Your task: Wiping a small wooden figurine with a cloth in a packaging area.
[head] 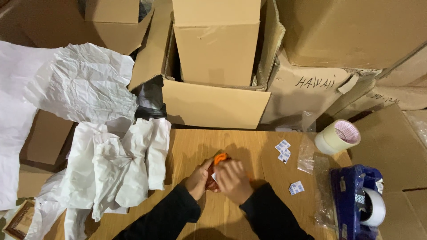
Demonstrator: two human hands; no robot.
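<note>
- A small orange object (219, 159) is pinched between the left hand (199, 178) and right hand (232, 180); both grips are closed on it.
- Crumpled white paper (120, 164), left of the grip, is not yet wrapped around it.
- A tape dispenser (356, 200), right of the grip, lies untouched.

Wooden table (249, 146), bearing crumpled white paper (120, 164) at left, three small blue-white packets (283, 146), clear plastic bags (307, 155), a tape roll (338, 137), a blue tape dispenser (356, 200) at right.

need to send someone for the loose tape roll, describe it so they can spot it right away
Start at the wooden table and go to its far right edge. The tape roll lies there on its side, pale cream, bare, just beyond the blue tape dispenser, whose white roll is mounted inside it.
</note>
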